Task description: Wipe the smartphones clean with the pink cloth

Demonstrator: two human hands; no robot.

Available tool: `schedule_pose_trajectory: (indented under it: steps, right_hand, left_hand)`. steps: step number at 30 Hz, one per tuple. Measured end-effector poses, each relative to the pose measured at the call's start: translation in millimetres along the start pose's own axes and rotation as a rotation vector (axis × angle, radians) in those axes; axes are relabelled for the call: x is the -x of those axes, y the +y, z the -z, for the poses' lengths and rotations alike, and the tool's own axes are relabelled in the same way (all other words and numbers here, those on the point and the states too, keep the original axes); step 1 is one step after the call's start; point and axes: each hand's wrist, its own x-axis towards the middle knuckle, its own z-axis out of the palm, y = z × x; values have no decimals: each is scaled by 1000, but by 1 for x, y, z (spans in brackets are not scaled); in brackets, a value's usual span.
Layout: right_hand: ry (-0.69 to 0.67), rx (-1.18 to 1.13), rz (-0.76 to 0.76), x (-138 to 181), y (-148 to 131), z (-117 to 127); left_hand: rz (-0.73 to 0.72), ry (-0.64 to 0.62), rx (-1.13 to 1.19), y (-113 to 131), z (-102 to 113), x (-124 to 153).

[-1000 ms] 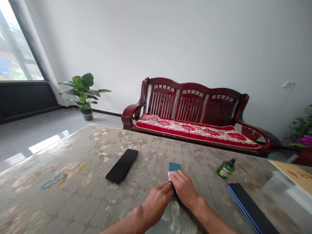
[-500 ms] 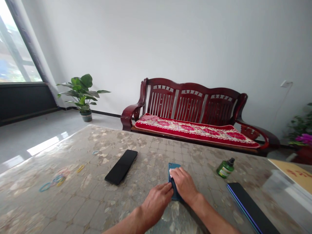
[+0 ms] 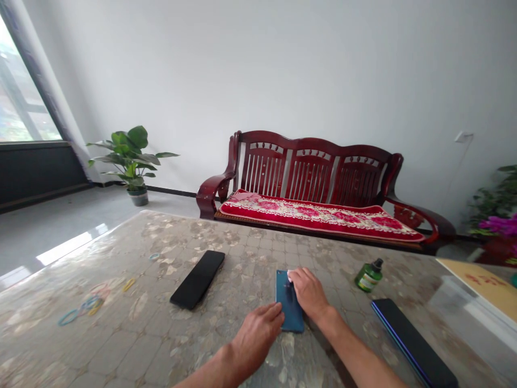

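Note:
A blue smartphone (image 3: pixel 292 318) lies on the patterned tablecloth with its back facing up, a camera lens at its top left corner. My left hand (image 3: pixel 260 330) grips its lower left edge, fingertips resting over the side. Closed on a small white tissue (image 3: pixel 290 275), my right hand (image 3: pixel 309 291) presses near the phone's upper right edge. Most of the tissue is hidden under the fingers. To the left lies a black smartphone (image 3: pixel 197 279), screen up. A green spray bottle (image 3: pixel 369 275) stands to the right of my right hand.
Another dark phone (image 3: pixel 414 342) with a blue-purple edge lies at right. Beside it sit a clear plastic box (image 3: pixel 464 312) and a tan printed board (image 3: pixel 480 280). Colourful hair ties (image 3: pixel 86 307) lie at left. Past the table (image 3: pixel 242 242) stands a red wooden bench (image 3: pixel 311 167).
My right hand has slid with the tissue towards the phone's right edge, uncovering more of its back. My left hand stays at the lower left edge. The view has shifted slightly.

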Motion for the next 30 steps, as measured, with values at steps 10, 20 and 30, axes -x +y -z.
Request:
schedule_pose_trajectory:
  steps: [10,20,30]
  right_hand:
    - [26,-196,49,60,-33,22]
    - [70,-247,27,59,-34,21]
    - [107,-156,51,60,-34,14]
  left_hand:
    - [53,4,73,6,13,-3]
    - [36,-216,16,-9,43,-19]
    - [-229,-287,-256,-45,49,-81]
